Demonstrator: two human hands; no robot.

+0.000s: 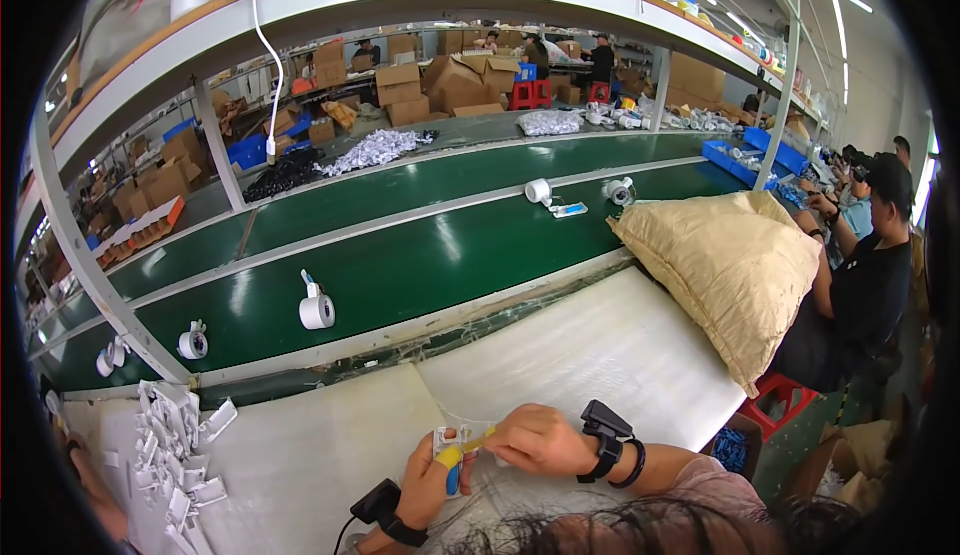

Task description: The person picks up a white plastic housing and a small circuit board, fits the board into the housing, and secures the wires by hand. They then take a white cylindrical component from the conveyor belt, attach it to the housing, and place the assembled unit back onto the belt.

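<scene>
In the lower middle, above the pale worktop, my left hand (424,485) is closed round a small white plastic part (452,437). Yellow material (450,457) shows at its thumb, with a blue piece (454,480) just below; I cannot tell their kind. Coming in from the right, my right hand (540,439) has its fingers pinched on a thin yellow piece (478,443), which reaches to the white part. A fine pale strand (470,421) arches over the two hands. My right fingertips are partly hidden.
White plastic parts (175,455) lie heaped at left, beside another person's arm (95,485). Beyond the worktop (310,445), a green conveyor (400,255) carries white round fittings (317,310). A large tan sack (725,265) stands right, near a seated person (865,265). A metal post (90,245) rises left.
</scene>
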